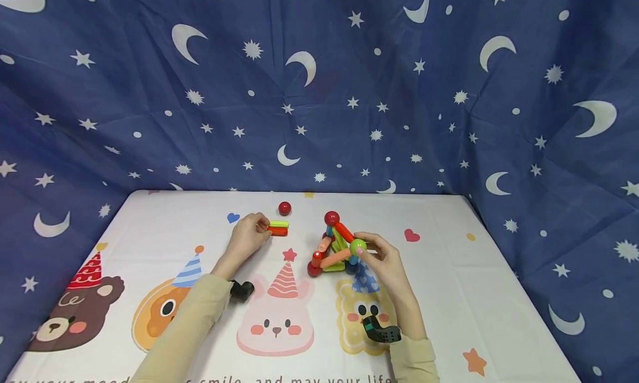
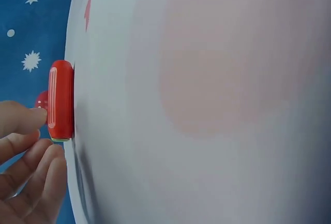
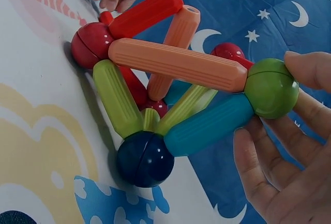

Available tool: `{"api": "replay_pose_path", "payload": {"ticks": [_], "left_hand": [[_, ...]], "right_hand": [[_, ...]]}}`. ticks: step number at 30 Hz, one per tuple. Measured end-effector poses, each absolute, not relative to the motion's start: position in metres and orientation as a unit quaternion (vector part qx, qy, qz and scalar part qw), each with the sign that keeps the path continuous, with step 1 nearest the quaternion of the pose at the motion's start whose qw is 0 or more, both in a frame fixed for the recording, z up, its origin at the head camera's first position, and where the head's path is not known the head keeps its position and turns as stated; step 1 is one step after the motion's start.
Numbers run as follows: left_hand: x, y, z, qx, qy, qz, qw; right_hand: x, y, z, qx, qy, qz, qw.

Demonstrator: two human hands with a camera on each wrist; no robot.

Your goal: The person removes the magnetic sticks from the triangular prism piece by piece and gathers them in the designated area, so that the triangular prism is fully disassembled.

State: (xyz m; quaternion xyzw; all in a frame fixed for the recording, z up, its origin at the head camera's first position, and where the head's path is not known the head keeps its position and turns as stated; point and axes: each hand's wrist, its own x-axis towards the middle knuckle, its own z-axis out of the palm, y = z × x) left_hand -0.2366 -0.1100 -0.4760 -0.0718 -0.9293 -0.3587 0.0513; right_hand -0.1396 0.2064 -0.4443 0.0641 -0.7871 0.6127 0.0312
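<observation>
Your L hand (image 1: 250,233): at red plastic rod (image 2: 62,100), white tbl (image 1: 449,283); can't tell if gripping.
Your R hand (image 1: 386,264): pinching glossy green ball (image 3: 272,89) of multicolour rod-and-ball frame (image 3: 178,64), tbl ctr.
Risk: tug too hard, frame may pop apart.

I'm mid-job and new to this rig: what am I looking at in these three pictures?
No machine here: a person works bare-handed. The wide picture comes from a camera worn on the head; the others from cameras on each wrist. On the printed white cloth are a structure of coloured rods and balls and, to its left, a loose red ball, a red rod and a yellow-green rod. The right hand holds the structure's green ball. The left hand has its fingers at the loose rods; I can't tell whether they grip.
</observation>
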Motion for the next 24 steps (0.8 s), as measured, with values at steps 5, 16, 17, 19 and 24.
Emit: {"api": "replay_pose_path", "payload": {"ticks": [5, 16, 17, 19, 24], "left_hand": [[-0.226, -0.107, -0.475, -0.065, -0.921, -0.380, 0.057], [-0.201, -0.090, -0.470, -0.053, -0.870, -0.488, 0.036], [-0.198, -0.088, -0.469, -0.051, -0.865, -0.499, 0.030], [-0.193, -0.082, -0.468, -0.047, -0.854, -0.517, 0.020], [-0.179, -0.066, -0.463, -0.053, -0.837, -0.544, 0.005]], "right_hand": [[-0.140, 0.207, -0.445, 0.069, -0.785, 0.615, 0.032], [-0.140, 0.205, -0.444, 0.061, -0.785, 0.616, 0.028], [-0.140, 0.205, -0.444, 0.061, -0.785, 0.616, 0.028], [-0.140, 0.206, -0.445, 0.062, -0.785, 0.616, 0.028], [-0.140, 0.206, -0.445, 0.063, -0.784, 0.617, 0.025]]}}
